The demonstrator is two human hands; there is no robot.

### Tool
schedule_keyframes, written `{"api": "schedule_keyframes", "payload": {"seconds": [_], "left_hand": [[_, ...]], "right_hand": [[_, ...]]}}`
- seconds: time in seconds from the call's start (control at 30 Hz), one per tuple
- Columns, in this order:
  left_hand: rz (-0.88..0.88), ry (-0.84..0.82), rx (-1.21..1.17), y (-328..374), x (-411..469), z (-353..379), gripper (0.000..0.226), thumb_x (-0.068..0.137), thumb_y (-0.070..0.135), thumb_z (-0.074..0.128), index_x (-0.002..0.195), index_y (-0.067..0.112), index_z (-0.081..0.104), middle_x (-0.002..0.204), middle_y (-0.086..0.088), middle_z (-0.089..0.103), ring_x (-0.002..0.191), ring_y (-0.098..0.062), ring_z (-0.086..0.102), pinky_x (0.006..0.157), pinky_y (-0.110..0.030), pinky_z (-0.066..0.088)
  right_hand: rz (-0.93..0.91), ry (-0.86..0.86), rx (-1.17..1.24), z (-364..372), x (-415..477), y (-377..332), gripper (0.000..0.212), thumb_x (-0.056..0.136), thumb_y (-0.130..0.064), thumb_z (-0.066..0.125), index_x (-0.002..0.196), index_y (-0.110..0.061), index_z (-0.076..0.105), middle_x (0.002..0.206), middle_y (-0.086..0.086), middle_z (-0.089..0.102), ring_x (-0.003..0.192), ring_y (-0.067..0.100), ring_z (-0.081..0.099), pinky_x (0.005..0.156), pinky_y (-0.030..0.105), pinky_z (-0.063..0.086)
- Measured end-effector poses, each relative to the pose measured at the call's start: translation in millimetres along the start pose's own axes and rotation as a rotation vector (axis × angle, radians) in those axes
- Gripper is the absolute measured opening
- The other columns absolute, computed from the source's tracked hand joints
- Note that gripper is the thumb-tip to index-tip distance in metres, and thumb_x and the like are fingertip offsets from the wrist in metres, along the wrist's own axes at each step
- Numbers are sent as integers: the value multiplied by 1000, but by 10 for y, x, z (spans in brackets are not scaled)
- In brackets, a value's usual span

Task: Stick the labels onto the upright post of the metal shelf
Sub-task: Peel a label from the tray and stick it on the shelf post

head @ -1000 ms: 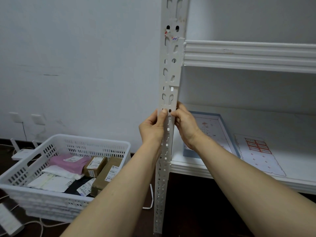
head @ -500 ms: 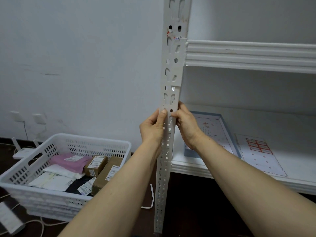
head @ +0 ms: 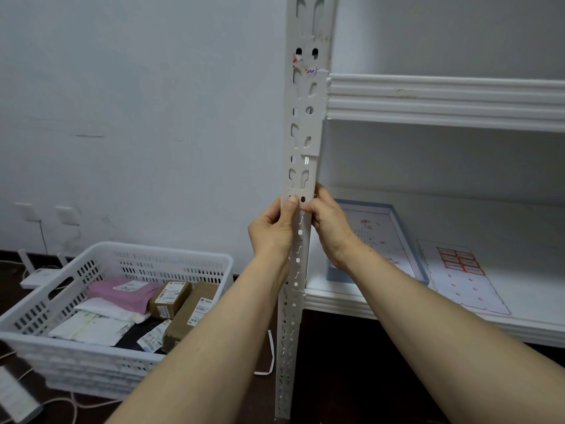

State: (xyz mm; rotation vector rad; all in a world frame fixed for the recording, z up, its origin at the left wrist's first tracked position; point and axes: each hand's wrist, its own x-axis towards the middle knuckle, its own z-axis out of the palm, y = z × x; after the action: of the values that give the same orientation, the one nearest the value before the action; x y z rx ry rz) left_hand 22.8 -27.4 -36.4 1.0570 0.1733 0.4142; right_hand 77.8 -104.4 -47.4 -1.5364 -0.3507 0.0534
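Now both hands clasp the upright post (head: 305, 123) of the white metal shelf, below the upper board (head: 443, 102).
Left hand (head: 272, 231) curls round the post's left edge, thumb flat on the front face; right hand (head: 328, 228) wraps the right edge at the same height. Under the thumb sits a pale label (head: 298, 192) (nearly the post's own colour, so its edges are hard to trace). A sheet of red labels (head: 461, 261) lies on the lower board (head: 519, 240); a white basket (head: 171, 264) of parcels stands on the floor, left.
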Motion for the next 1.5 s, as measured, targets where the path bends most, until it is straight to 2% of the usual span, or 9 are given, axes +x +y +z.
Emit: {"api": "schedule_keyframes", "payload": {"seconds": [0.13, 0.3, 0.4, 0.53, 0.67, 0.87, 1.0, 1.17, 1.5], "left_hand": [[-17, 18, 0, -3, 2, 9, 12, 90, 17, 62, 99, 17, 70, 79, 8, 71, 65, 3, 67, 60, -10, 52], [-58, 27, -25, 24, -8, 23, 10, 90, 20, 61, 87, 21, 70, 78, 5, 72, 67, -3, 68, 66, -16, 56], [-80, 15, -34, 33, -17, 18, 12, 91, 19, 59, 91, 16, 71, 70, 6, 72, 61, -2, 67, 60, -15, 55], [-112, -22, -24, 72, -6, -47, 19, 93, 19, 57, 102, 7, 68, 59, 9, 70, 52, 2, 64, 46, -9, 46], [-99, -22, 48, 77, 53, -98, 26, 91, 18, 59, 111, 3, 67, 71, 9, 71, 58, 9, 64, 47, -2, 42], [-69, -20, 90, 48, 111, -114, 31, 90, 19, 61, 113, 0, 66, 85, 5, 68, 61, 13, 63, 50, 1, 40], [-61, -15, 119, 57, 108, -91, 29, 91, 19, 60, 111, -1, 67, 79, 5, 67, 55, 14, 61, 47, 1, 39], [-75, -20, 159, 91, 127, -91, 28, 90, 21, 60, 105, -1, 68, 52, 17, 66, 52, 12, 60, 46, 1, 38], [-95, -14, 197, 96, 108, -61, 27, 91, 24, 59, 101, 1, 69, 44, 19, 61, 44, 14, 56, 39, 1, 35]], "right_hand": [[3, 3, -5, 1, -3, -9, 52, 71, -22, 50, 123, -28, 53, 117, 0, 65, 113, 19, 59, 105, 43, 42], [2, -8, -11, 16, -19, -27, 46, 71, -24, 52, 116, -30, 57, 116, -1, 66, 113, 19, 59, 105, 44, 42], [7, 2, -10, 4, -15, -15, 43, 70, -26, 53, 112, -34, 57, 115, -3, 66, 113, 19, 58, 105, 44, 42], [8, 1, -46, 7, 2, 2, 50, 71, -23, 49, 120, -32, 54, 117, -2, 65, 116, 20, 56, 106, 46, 40], [10, 1, -58, 1, 8, 8, 51, 72, -23, 50, 122, -34, 52, 117, -5, 65, 115, 18, 56, 106, 46, 41], [12, 1, -70, 7, -4, 5, 53, 70, -26, 50, 122, -36, 51, 119, -5, 63, 118, 19, 54, 106, 47, 39], [12, 7, -75, 17, -11, -8, 55, 69, -27, 51, 123, -35, 50, 120, -5, 62, 118, 19, 53, 107, 48, 38], [8, 5, -77, 28, -31, -35, 50, 70, -28, 51, 119, -37, 51, 120, -5, 61, 118, 19, 53, 107, 48, 38], [13, 16, -90, 50, -67, -71, 59, 69, -30, 50, 128, -32, 47, 123, -4, 59, 120, 20, 51, 108, 48, 37]]}}
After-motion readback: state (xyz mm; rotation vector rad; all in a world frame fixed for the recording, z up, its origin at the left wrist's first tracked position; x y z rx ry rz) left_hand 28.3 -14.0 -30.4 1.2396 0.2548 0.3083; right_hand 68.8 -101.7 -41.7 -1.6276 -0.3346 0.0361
